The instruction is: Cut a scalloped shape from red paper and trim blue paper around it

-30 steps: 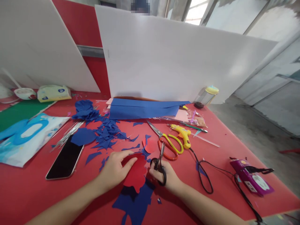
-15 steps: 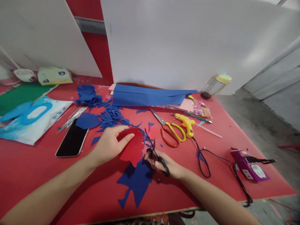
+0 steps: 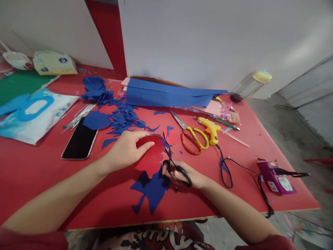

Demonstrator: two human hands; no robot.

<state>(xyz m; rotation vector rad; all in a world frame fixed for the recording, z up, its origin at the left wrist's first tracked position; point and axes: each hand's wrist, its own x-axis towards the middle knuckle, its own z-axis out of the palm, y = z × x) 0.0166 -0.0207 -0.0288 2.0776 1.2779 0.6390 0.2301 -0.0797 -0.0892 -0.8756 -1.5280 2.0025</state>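
Between thumb and fingers, my left hand (image 3: 128,147) pinches a red paper cutout (image 3: 150,154) with a wavy edge; a thin blue layer shows along its upper rim. My right hand (image 3: 182,173) grips a small pair of black-handled scissors (image 3: 170,159), the fingers through the loops. Their blades are slightly parted and point up and away, just right of the cutout's edge. Under the cutout lies a jagged blue paper offcut (image 3: 153,194). Small blue and red paper scraps (image 3: 170,136) rest beyond the scissor tips.
Larger scissors (image 3: 191,135) and a yellow glue gun (image 3: 212,130) lie to the right, its cord running toward a purple box (image 3: 277,177). On the left are a phone (image 3: 79,142), a wipes pack (image 3: 36,114) and a blue scrap pile (image 3: 125,116). Folded blue paper (image 3: 166,93) lies behind.
The view has tipped downward, so the table sits higher and my shirt shows at the bottom. Both hands keep their holds on the red paper and the scissors.
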